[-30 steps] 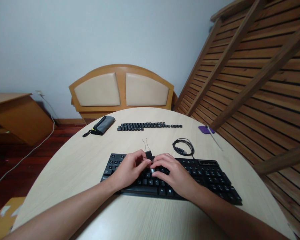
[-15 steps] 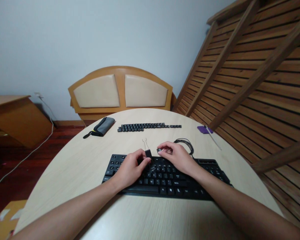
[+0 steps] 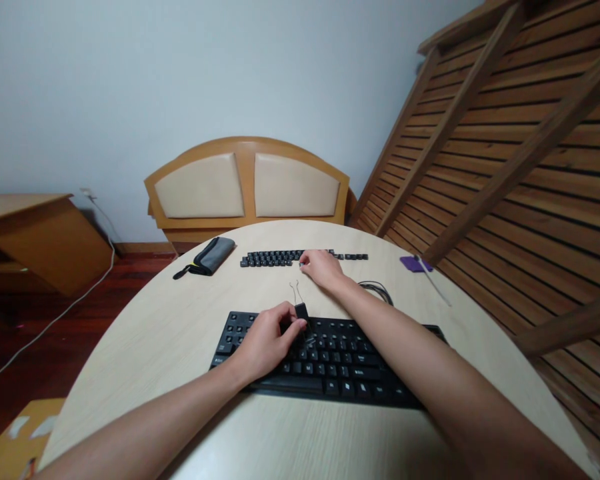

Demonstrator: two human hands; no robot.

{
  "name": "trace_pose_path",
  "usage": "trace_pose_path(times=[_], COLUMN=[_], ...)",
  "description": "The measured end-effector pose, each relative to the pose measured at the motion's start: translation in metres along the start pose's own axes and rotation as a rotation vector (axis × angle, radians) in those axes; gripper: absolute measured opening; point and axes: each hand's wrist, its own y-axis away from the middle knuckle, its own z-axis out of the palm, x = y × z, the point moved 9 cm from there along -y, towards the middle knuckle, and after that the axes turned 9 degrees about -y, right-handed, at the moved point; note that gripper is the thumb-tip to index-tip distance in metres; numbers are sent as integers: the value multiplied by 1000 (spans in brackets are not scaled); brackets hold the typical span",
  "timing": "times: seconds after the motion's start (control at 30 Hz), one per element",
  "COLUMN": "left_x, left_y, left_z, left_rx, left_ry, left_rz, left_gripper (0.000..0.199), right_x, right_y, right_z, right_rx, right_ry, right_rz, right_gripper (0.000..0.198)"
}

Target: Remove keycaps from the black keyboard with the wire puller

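Tabletop (image 3: 260,291) of light wood stretches as a strip between the black keyboard (image 3: 337,370), nearer the person, and the rows of loose keycaps (image 3: 270,259) toward the curved far edge (image 3: 285,223). Over the keyboard the left hand (image 3: 267,337) pinches a black wire-pronged tool (image 3: 301,311), while the right hand (image 3: 324,268) grips a small keycap (image 3: 301,265) just beside the rows. Beyond that edge, a cream-padded headboard (image 3: 248,183) stands before the pale wall (image 3: 230,67), and a slatted wooden frame (image 3: 510,157) slants at the right.
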Motion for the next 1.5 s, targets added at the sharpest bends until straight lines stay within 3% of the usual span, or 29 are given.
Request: trace_pose_path(times=[0.43,1.2,1.37,1.5], left_x=[1,-1,0,0], left_y=[0,-1,0,0], left_z=[2,2,1,1], left_rx=[-13,-9,-12,-11], left_ry=[26,27,34,27], left_rz=[-6,-1,3,9], left_gripper=[17,17,18,17], right_x=[6,-5,-10,-13], right_y=[-4,-1,18,61], right_z=[22,17,2,-15], right_rx=[69,38,-81,-182], right_ry=[-4,-3,30,14], right_rz=[41,32,3,-52], right_gripper=[24,33,53,48])
